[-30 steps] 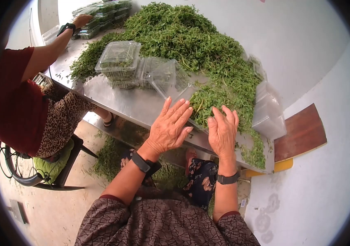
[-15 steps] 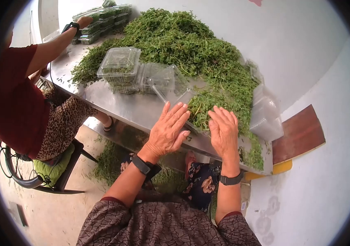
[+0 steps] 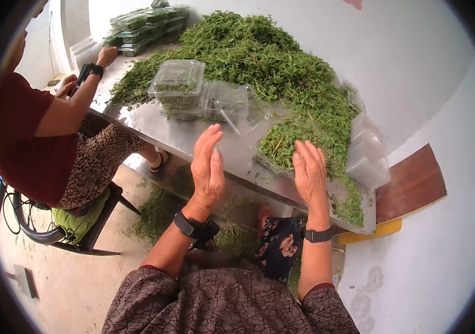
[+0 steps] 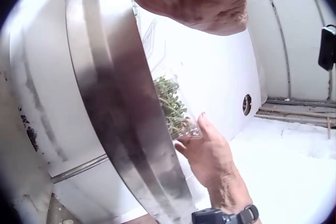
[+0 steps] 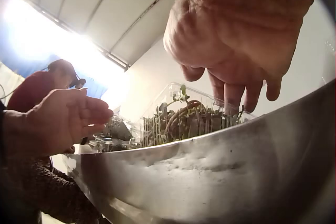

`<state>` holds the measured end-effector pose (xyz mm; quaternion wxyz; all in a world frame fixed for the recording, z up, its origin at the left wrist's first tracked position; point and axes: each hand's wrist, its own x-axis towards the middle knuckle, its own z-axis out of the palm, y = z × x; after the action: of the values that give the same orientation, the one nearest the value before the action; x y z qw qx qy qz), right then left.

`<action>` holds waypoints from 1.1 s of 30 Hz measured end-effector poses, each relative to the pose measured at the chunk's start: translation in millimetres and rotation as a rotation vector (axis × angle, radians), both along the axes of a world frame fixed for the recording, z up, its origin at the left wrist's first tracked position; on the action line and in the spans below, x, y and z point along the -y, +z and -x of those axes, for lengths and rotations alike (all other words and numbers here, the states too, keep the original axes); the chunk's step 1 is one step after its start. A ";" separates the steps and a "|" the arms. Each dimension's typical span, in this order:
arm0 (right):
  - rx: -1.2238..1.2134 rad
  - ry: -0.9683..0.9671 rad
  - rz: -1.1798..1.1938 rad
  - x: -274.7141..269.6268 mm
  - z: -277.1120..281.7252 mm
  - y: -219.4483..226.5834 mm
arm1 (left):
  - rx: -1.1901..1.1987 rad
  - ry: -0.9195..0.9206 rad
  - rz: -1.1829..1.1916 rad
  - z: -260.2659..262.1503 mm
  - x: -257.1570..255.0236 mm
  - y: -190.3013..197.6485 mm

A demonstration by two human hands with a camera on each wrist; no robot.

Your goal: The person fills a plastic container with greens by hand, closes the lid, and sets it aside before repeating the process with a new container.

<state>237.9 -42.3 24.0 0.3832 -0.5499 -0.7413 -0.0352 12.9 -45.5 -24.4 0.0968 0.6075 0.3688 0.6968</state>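
Note:
A clear container filled with green sprigs (image 3: 276,146) sits at the table's near edge. My right hand (image 3: 311,177) is at its right side, fingers extended; the left wrist view shows this hand (image 4: 211,155) at the corner of the container of greens (image 4: 172,107). My left hand (image 3: 208,170) is raised off the container's left side, palm turned inward, fingers straight and holding nothing. In the right wrist view, my left hand (image 5: 60,124) stands apart from the container, while my right hand's (image 5: 236,40) fingertips reach its rim, partly hiding the greens (image 5: 184,120).
A large heap of greens (image 3: 254,50) covers the back of the metal table (image 3: 165,136). Filled boxes (image 3: 177,83) stand left of centre, with nested empty containers (image 3: 366,153) at the right. Another person (image 3: 37,133) sits at the left near stacked boxes (image 3: 148,25).
My left hand has moved left, away from the greens, and turned its palm inward. My right hand stays beside them. The other person's hand has come down from the stacked boxes.

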 end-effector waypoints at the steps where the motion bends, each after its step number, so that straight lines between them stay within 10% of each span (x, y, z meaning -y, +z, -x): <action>1: 0.093 -0.018 0.048 -1.4 3.6 -0.5 | 0.104 0.057 0.111 1.1 -0.5 2.2; 18: -0.072 0.034 -0.039 33.0 -0.3 -18.0 | 0.568 -0.623 0.399 -8.4 -22.5 20.6; 25: -0.258 0.076 0.011 39.0 -4.2 -25.6 | 0.115 -0.526 0.300 -35.4 10.6 33.6; 33: -0.623 0.177 0.180 40.6 -12.7 -34.3 | -0.273 0.003 0.236 -51.1 7.3 25.1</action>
<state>250.6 -82.8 -10.3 0.5429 -0.4995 -0.6336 0.2332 64.0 -52.8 0.8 0.1154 0.6803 0.4586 0.5600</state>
